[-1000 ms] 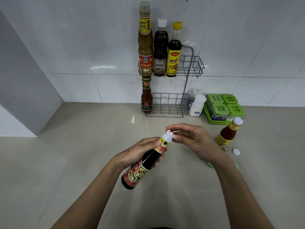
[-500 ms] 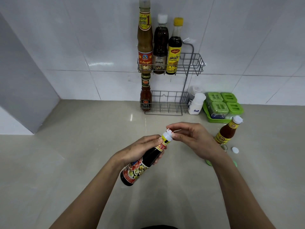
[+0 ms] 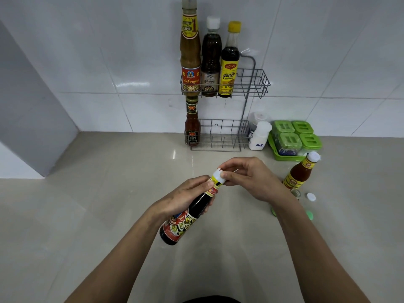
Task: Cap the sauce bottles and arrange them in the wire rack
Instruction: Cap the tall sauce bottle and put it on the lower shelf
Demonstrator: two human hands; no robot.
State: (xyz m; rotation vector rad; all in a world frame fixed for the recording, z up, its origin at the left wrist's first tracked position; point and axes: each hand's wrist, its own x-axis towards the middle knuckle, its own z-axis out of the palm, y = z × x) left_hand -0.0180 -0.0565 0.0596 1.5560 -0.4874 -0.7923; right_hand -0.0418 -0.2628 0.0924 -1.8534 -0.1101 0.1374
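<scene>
My left hand (image 3: 184, 199) grips a dark sauce bottle (image 3: 179, 225) with a red and yellow label, tilted with its neck up and to the right above the counter. On that neck sits a white cap (image 3: 218, 176), pinched by the fingers of my right hand (image 3: 247, 178). The two-tier wire rack (image 3: 259, 84) stands against the wall. Its top tier holds three capped bottles (image 3: 209, 60); one red sauce bottle (image 3: 192, 127) fills the left end of the bottom tier. A chilli sauce bottle (image 3: 298, 173) with a white cap stands at the right.
A white salt shaker (image 3: 260, 136) and a green tray of lidded jars (image 3: 293, 138) sit right of the rack. A loose white cap (image 3: 311, 196), a small glass bottle neck (image 3: 295, 193) and a green lid (image 3: 309, 213) lie by my right wrist. A grey wall panel (image 3: 26, 106) bounds the left.
The camera has tilted slightly, so the rack sits higher in view. Both hands keep their hold; my right fingers have shifted a little around the white cap.
</scene>
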